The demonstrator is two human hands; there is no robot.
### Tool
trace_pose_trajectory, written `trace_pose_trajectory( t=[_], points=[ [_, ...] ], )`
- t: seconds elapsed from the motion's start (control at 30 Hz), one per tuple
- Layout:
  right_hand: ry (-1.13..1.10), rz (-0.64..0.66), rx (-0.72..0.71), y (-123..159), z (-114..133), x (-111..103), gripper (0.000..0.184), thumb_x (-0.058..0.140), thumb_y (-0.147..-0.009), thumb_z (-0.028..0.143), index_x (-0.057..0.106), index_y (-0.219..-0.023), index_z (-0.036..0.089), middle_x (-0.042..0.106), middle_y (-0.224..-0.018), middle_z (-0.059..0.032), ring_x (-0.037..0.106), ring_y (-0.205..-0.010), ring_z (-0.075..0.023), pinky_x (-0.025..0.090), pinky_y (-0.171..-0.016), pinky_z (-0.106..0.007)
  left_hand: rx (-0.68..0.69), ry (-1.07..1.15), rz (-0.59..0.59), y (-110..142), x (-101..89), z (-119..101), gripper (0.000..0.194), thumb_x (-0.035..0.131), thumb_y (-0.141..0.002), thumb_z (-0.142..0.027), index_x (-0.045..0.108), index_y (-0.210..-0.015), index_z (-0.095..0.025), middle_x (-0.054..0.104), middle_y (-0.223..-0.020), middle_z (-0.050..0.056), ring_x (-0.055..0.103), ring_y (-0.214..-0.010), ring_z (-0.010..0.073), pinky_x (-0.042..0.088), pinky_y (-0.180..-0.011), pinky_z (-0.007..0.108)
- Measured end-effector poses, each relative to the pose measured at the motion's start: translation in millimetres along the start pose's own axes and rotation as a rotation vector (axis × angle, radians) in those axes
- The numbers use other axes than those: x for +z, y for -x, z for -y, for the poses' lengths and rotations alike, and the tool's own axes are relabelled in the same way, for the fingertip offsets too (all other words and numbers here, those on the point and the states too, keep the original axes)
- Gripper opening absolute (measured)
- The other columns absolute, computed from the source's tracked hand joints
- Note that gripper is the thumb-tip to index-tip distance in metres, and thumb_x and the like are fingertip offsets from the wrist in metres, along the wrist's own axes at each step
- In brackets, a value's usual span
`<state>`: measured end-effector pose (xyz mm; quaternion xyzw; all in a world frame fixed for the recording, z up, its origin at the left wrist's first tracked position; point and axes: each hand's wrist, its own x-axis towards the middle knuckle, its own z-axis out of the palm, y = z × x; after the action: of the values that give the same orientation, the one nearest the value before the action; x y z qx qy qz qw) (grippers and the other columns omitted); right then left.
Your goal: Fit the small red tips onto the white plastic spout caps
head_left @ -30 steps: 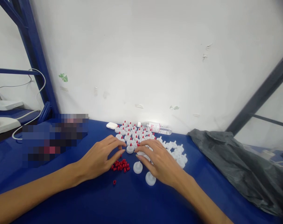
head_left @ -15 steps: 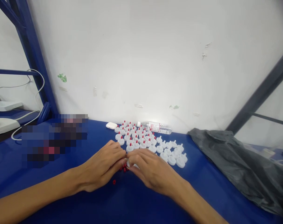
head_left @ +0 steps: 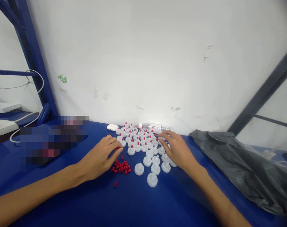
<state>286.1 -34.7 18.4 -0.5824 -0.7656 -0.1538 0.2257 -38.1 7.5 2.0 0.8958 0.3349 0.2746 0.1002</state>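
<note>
My left hand (head_left: 99, 159) is closed in a pinch, with a bit of a small red cap (head_left: 120, 147) showing at its fingertips. Just below it lies a loose pile of red caps (head_left: 122, 167), with one stray cap (head_left: 115, 184) nearer me. My right hand (head_left: 178, 149) hovers over the right side of the white nozzle lids, thumb and fingers apart, nothing seen between them. Several white round lids with a spout (head_left: 152, 180) stand uncapped there, some hidden by the hand. Behind, many white lids with red tips (head_left: 131, 150) stand in rows.
A clear plastic bottle (head_left: 156, 127) lies along the wall beside a white rounded case (head_left: 112, 127). Dark grey cloth (head_left: 228, 157) covers the right of the blue tabletop (head_left: 86, 201). Blurred items sit at left, near a blue metal post (head_left: 37, 56) and a white cable.
My hands were together around a white lid; they have moved apart. The right one went up and to the right, the left slightly left, uncovering red caps and loose white lids.
</note>
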Motion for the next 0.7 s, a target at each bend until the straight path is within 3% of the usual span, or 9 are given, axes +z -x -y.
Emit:
trace_pose_trajectory(
  t=[0.17, 0.43, 0.57, 0.7],
  points=[
    [0.015, 0.172, 0.03, 0.0, 1.4, 2.0, 0.038, 0.039, -0.111, 0.031, 0.074, -0.119, 0.02, 0.076, -0.119, -0.0092, 0.072, -0.108, -0.025, 0.053, -0.094, -0.039, -0.021, -0.022, 0.016, -0.4, 5.1, 7.3, 0.036, 0.04, -0.109, -0.034, 0.069, -0.091, -0.022, 0.065, -0.096, 0.004, 0.058, -0.093, 0.0242, 0.047, -0.088, 0.04],
    [0.072, 0.24, 0.01, 0.3, 4.0, -0.7, 0.047, 0.035, -0.112, 0.04, 0.077, -0.103, 0.018, 0.078, -0.099, -0.0084, 0.073, -0.086, -0.0235, 0.05, -0.077, -0.035, -0.026, -0.033, -0.007, -2.3, 8.5, 14.0, 0.03, 0.047, -0.106, -0.032, 0.074, -0.116, -0.023, 0.074, -0.106, 0.007, 0.065, -0.102, 0.0263, 0.052, -0.094, 0.043],
    [0.1, 0.243, 0.017, -2.2, 3.9, -4.7, 0.053, 0.033, -0.113, 0.04, 0.074, -0.085, 0.02, 0.076, -0.082, -0.0066, 0.07, -0.078, -0.0227, 0.047, -0.077, -0.035, -0.019, -0.041, -0.018, -2.7, 10.0, 18.2, 0.025, 0.054, -0.104, -0.034, 0.075, -0.11, -0.023, 0.077, -0.102, 0.006, 0.067, -0.096, 0.0261, 0.051, -0.092, 0.044],
    [0.112, 0.224, 0.016, -2.3, 4.1, -4.5, 0.053, 0.031, -0.113, 0.04, 0.07, -0.083, 0.021, 0.076, -0.083, -0.0065, 0.068, -0.078, -0.0227, 0.045, -0.077, -0.036, 0.004, -0.036, 0.003, -2.3, 12.8, 22.1, 0.024, 0.054, -0.105, -0.033, 0.076, -0.105, -0.025, 0.077, -0.103, 0.004, 0.066, -0.098, 0.0253, 0.051, -0.091, 0.041]
  ],
)
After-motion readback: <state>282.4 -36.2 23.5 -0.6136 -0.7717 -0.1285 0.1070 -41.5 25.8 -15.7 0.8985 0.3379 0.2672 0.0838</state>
